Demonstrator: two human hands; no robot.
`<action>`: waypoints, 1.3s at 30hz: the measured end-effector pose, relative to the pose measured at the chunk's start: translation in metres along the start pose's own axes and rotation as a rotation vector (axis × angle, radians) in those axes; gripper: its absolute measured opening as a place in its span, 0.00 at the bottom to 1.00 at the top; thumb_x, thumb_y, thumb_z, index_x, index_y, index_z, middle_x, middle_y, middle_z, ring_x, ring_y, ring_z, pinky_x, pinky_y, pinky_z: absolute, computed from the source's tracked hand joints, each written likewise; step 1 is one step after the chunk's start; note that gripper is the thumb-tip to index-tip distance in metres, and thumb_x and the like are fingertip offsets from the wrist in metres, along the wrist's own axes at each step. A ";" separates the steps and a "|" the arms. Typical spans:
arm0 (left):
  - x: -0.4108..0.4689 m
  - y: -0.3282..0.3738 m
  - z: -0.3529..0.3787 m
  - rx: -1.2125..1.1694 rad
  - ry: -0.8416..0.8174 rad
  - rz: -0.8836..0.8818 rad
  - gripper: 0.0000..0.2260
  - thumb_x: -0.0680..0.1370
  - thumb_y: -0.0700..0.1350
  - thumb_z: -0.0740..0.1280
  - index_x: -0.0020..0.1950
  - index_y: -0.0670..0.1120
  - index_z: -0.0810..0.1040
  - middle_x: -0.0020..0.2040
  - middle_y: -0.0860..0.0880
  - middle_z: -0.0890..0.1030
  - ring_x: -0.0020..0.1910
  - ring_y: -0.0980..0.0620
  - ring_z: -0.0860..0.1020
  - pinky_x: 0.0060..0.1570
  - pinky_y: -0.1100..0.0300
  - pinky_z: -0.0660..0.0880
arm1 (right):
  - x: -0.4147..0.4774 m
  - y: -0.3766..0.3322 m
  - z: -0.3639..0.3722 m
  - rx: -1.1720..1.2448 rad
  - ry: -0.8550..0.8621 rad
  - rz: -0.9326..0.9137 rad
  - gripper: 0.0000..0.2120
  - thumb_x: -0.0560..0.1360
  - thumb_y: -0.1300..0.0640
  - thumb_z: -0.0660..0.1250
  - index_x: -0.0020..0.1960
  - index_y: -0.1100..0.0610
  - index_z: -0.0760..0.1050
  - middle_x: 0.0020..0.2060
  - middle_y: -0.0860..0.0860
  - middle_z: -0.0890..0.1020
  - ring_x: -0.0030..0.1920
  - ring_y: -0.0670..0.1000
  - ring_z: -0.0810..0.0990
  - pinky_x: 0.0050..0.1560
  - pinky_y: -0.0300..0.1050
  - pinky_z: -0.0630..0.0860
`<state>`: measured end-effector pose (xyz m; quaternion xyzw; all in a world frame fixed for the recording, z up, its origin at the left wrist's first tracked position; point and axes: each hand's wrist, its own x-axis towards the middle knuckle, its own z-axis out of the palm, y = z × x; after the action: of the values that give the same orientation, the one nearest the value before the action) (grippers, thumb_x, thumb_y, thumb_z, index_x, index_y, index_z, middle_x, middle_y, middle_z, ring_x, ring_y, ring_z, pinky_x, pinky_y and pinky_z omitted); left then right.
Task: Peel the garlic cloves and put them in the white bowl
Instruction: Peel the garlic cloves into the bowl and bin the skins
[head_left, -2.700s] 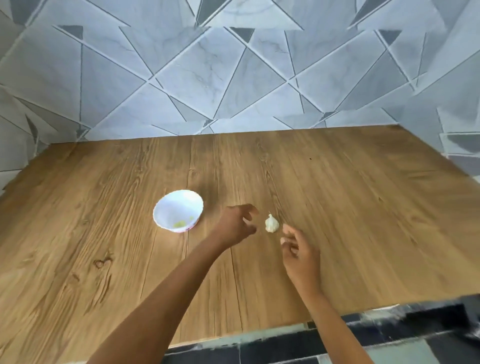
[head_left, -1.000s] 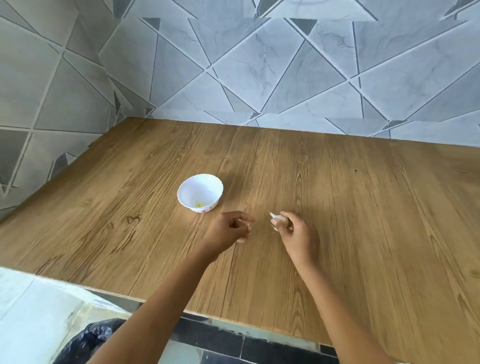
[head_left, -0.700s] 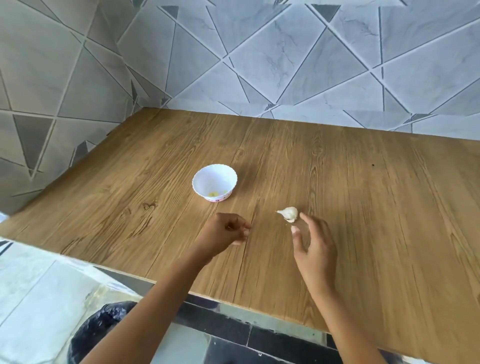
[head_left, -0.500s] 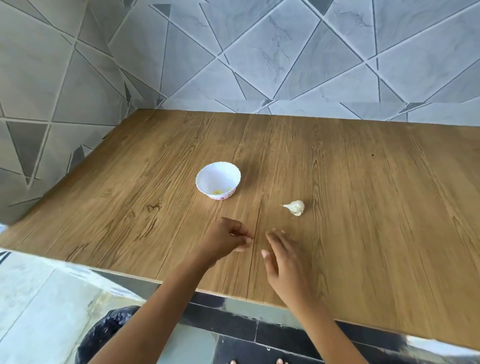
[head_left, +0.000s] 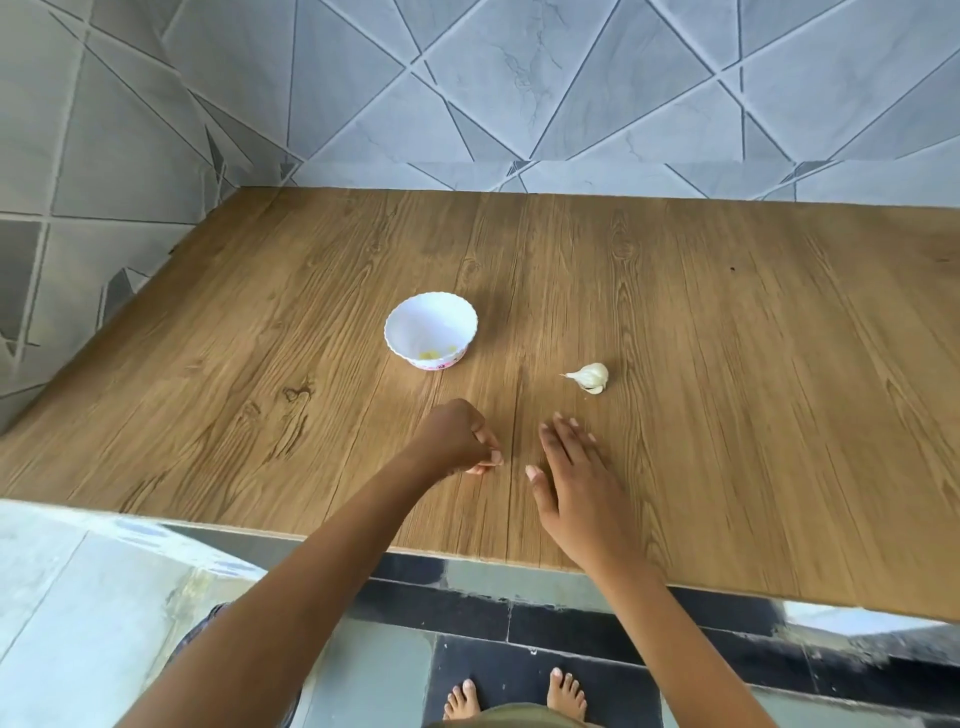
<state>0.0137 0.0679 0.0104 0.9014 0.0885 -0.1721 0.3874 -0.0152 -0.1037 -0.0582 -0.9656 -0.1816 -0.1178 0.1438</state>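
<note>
The white bowl (head_left: 415, 325) with a scalloped rim stands on the wooden table, with a few yellowish bits at its bottom. To its right a partial garlic bulb (head_left: 589, 376) lies on its side, untouched. My left hand (head_left: 454, 439) is nearer the front edge, fingers curled and pinched on a small pale garlic clove (head_left: 479, 470) that is mostly hidden. My right hand (head_left: 574, 480) is beside it with straight, spread fingers and holds nothing, a short way below the bulb.
The wooden table (head_left: 727, 415) meets grey tiled walls at the back and left. Its front edge runs just below my hands. Below it are the tiled floor, my bare feet (head_left: 514, 699) and a dark object (head_left: 208, 631) at the lower left.
My right hand let go of the garlic bulb, which now lies on the table, and drew back toward my left hand. My left hand stayed curled in place.
</note>
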 end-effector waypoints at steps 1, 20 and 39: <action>0.000 0.001 0.001 0.047 0.018 0.005 0.02 0.71 0.35 0.73 0.39 0.40 0.81 0.39 0.43 0.84 0.40 0.49 0.84 0.47 0.55 0.81 | 0.000 -0.001 -0.001 -0.003 0.003 -0.005 0.25 0.78 0.48 0.51 0.66 0.61 0.73 0.66 0.58 0.74 0.68 0.57 0.71 0.67 0.54 0.66; -0.007 0.005 -0.005 0.011 0.019 -0.010 0.08 0.70 0.37 0.74 0.46 0.34 0.81 0.41 0.42 0.84 0.41 0.49 0.84 0.47 0.58 0.80 | 0.003 -0.004 -0.003 0.304 0.021 0.021 0.18 0.77 0.58 0.65 0.65 0.62 0.74 0.66 0.58 0.74 0.68 0.58 0.71 0.68 0.54 0.66; -0.031 -0.002 -0.011 -0.649 0.005 0.039 0.07 0.76 0.36 0.68 0.52 0.34 0.80 0.38 0.45 0.82 0.34 0.58 0.81 0.36 0.68 0.76 | 0.032 -0.023 -0.019 0.639 0.193 -0.007 0.02 0.67 0.61 0.74 0.40 0.58 0.82 0.30 0.46 0.82 0.28 0.38 0.75 0.30 0.33 0.74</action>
<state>-0.0132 0.0761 0.0283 0.7329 0.1225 -0.1253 0.6574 0.0016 -0.0791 -0.0261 -0.8554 -0.1982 -0.1462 0.4557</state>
